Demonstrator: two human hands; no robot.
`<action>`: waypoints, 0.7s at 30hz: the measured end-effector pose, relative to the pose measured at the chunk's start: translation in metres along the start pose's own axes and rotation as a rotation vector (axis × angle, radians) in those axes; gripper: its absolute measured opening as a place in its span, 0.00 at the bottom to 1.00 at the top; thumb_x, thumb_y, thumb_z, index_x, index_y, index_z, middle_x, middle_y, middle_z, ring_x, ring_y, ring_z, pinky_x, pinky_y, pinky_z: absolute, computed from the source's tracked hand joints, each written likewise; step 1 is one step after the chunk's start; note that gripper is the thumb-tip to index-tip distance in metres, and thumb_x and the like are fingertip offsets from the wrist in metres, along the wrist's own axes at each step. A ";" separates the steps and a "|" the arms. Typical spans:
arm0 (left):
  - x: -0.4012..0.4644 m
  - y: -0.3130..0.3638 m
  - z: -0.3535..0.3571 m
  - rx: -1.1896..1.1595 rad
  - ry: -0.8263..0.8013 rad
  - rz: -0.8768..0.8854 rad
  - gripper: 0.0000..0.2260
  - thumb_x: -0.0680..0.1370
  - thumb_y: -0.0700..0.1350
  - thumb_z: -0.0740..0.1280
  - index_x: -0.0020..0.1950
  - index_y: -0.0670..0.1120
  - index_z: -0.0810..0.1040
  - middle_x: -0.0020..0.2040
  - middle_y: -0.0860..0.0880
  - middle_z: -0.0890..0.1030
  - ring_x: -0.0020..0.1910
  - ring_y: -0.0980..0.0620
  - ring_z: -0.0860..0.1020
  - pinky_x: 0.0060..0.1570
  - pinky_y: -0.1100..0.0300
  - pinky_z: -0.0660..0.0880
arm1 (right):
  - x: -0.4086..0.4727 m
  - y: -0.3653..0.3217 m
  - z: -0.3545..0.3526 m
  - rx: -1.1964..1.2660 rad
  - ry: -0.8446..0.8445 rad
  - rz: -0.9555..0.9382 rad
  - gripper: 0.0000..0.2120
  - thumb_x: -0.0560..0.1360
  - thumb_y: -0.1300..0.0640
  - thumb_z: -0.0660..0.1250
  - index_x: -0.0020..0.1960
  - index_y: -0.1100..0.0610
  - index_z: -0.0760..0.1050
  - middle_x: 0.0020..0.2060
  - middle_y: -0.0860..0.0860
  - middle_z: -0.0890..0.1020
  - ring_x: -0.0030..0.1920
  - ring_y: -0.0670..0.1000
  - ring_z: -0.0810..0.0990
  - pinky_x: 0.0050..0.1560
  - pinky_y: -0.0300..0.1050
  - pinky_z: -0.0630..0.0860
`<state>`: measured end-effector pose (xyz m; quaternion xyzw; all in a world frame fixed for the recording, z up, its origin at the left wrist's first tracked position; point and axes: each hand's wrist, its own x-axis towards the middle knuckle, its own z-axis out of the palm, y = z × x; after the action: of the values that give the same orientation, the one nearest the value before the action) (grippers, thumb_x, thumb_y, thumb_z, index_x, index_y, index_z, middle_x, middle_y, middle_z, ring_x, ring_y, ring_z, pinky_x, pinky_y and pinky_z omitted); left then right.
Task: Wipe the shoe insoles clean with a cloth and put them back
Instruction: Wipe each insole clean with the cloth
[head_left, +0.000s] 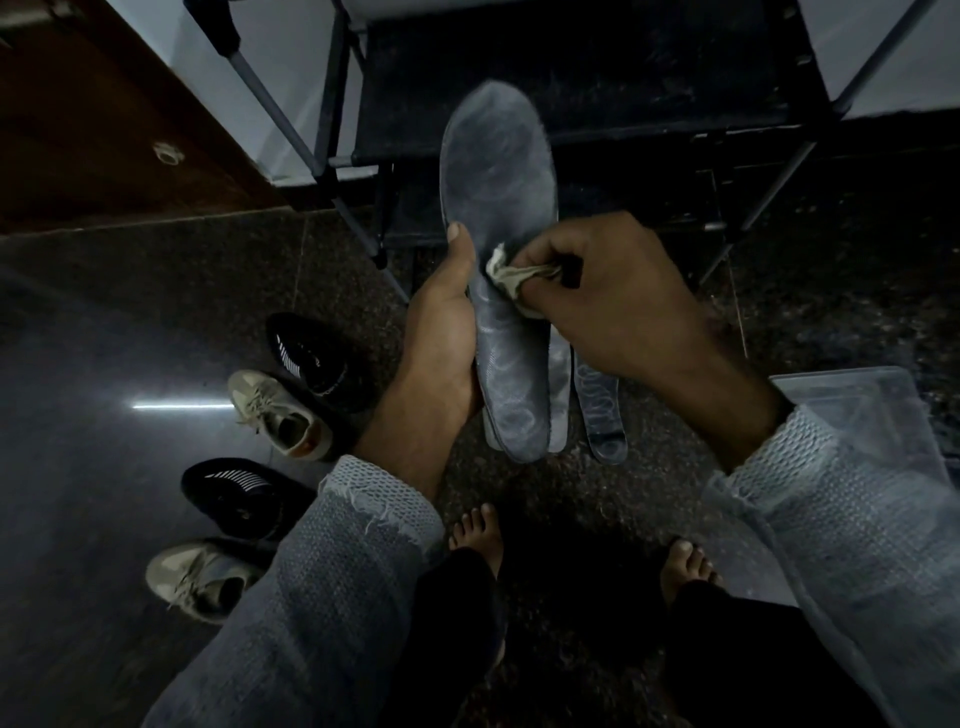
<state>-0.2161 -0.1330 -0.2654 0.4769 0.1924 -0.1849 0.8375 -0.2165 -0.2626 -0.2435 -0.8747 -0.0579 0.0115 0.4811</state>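
- fingers of the left hand (441, 322) curl round the lower edge of a grey insole (498, 218), thumb up along its left side; it is held upright at the frame's centre, toe toward the top.
- right hand (618, 306) pinches a small crumpled cloth (511, 275), fingers closed on it, and presses it against the insole's face about halfway down.
- progress, as a judgement: wiping is under way, and the held insole shows pale streaks that could be dust or wipe marks, so i cannot call it clean.
- behind the held one sit edges of more insoles (600, 410); how many is unclear, and whether they are wiped cannot be told.
- none looks put back yet: four shoes wait at lower left, two beige sneakers (280, 415) and two black shoes (317, 358).
- containers: the sneakers' openings look dark and i cannot see insoles inside; the black shoes' interiors are hidden.
- a clear plastic tray (862, 395) sits at right; its contents are too dim to tell.
- dark shelf rack (571, 78) stands at the top of the frame.
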 end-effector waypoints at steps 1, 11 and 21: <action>0.000 0.000 -0.001 -0.007 0.000 0.004 0.22 0.82 0.57 0.55 0.51 0.42 0.81 0.45 0.44 0.84 0.45 0.48 0.83 0.47 0.54 0.78 | 0.000 -0.001 0.001 -0.010 0.007 -0.006 0.03 0.73 0.58 0.71 0.44 0.57 0.83 0.38 0.46 0.84 0.39 0.41 0.80 0.39 0.28 0.75; -0.002 0.003 0.002 0.006 0.011 -0.006 0.24 0.82 0.58 0.55 0.48 0.42 0.81 0.42 0.44 0.84 0.41 0.48 0.83 0.43 0.56 0.79 | 0.000 0.002 -0.003 -0.055 0.027 0.052 0.05 0.74 0.56 0.70 0.44 0.56 0.83 0.38 0.47 0.84 0.38 0.42 0.81 0.40 0.33 0.77; -0.002 0.003 0.006 0.012 0.004 -0.010 0.24 0.82 0.58 0.54 0.43 0.44 0.83 0.40 0.46 0.84 0.39 0.49 0.83 0.42 0.55 0.78 | 0.001 0.008 -0.005 -0.126 0.077 0.086 0.07 0.75 0.53 0.69 0.44 0.56 0.82 0.38 0.47 0.83 0.38 0.44 0.80 0.42 0.39 0.78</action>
<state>-0.2157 -0.1360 -0.2591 0.4814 0.1955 -0.1894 0.8332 -0.2143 -0.2711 -0.2478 -0.9046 -0.0024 -0.0049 0.4262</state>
